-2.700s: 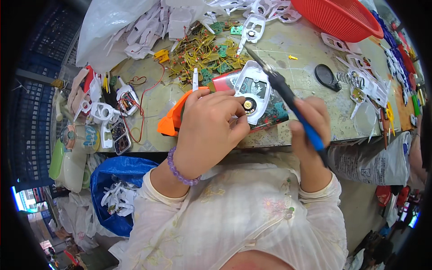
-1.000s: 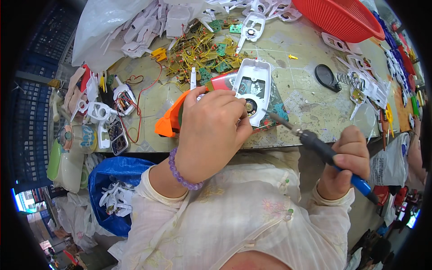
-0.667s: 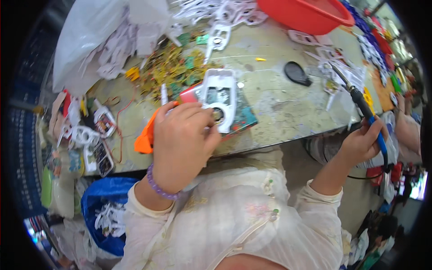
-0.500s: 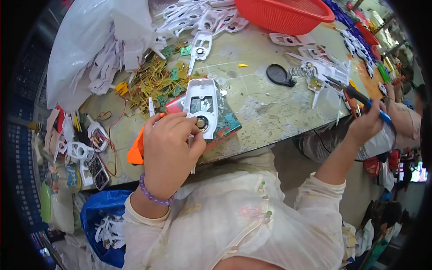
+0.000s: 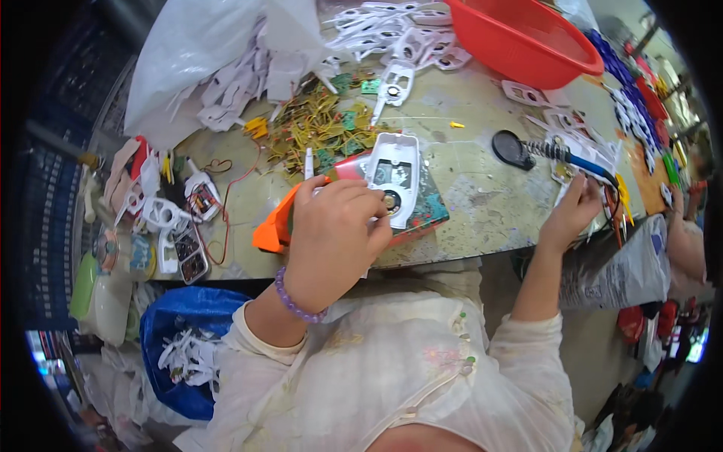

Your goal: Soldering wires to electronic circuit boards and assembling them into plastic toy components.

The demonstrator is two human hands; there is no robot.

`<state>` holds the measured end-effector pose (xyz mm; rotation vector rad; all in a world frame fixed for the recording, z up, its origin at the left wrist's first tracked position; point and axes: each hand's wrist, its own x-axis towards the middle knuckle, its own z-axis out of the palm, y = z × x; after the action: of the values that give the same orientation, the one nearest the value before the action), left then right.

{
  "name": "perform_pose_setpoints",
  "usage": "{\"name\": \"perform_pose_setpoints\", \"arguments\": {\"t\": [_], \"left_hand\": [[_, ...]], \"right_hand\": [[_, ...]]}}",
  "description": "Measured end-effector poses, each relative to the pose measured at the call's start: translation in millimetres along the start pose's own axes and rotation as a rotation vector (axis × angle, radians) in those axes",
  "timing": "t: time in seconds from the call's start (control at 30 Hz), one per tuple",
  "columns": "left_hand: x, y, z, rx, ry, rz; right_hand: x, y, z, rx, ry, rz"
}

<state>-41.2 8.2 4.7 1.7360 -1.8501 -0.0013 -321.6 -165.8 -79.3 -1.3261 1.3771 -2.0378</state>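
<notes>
Soldering iron [image 5: 590, 166] now rests in the spring [image 5: 538, 149], right hand [image 5: 570, 216] loosely open below; left hand's [image 5: 335, 227] grip unclear; speaker [image 5: 392, 202] seated, case [image 5: 398, 148] uncovered

Left hand [image 5: 339, 230] touches the white plastic housing [image 5: 407, 160], fingertips right by its round speaker [image 5: 392, 201]! Over to the right, the blue-handled soldering iron [image 5: 591, 166] sits in its coiled holder [image 5: 544, 149], right hand [image 5: 570, 215] just below the handle. Yellow-wired circuit boards [image 5: 320, 124] heap up behind.
</notes>
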Motion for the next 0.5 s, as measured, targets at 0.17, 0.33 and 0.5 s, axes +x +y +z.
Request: {"name": "perform_pose_setpoints", "arguments": {"t": [0.17, 0.33, 0.5], "left_hand": [[-3.5, -8.2, -10.1, -0.055, -0.048, -0.032], [-17.8, -25.5, -30.4, -0.112, 0.091, 0.008], [-51.1, -47.9, -38.3, -0.153, -0.112, 0.036]], "right_hand": [[-65.8, -78.8, 44.3, -0.037, -0.955, -0.564], [-61.3, -108.6, 82.4, -0.158, -1.417, -0.948], [-46.4, -127.5, 89.8, -0.134, -1.564, -0.989]]}}
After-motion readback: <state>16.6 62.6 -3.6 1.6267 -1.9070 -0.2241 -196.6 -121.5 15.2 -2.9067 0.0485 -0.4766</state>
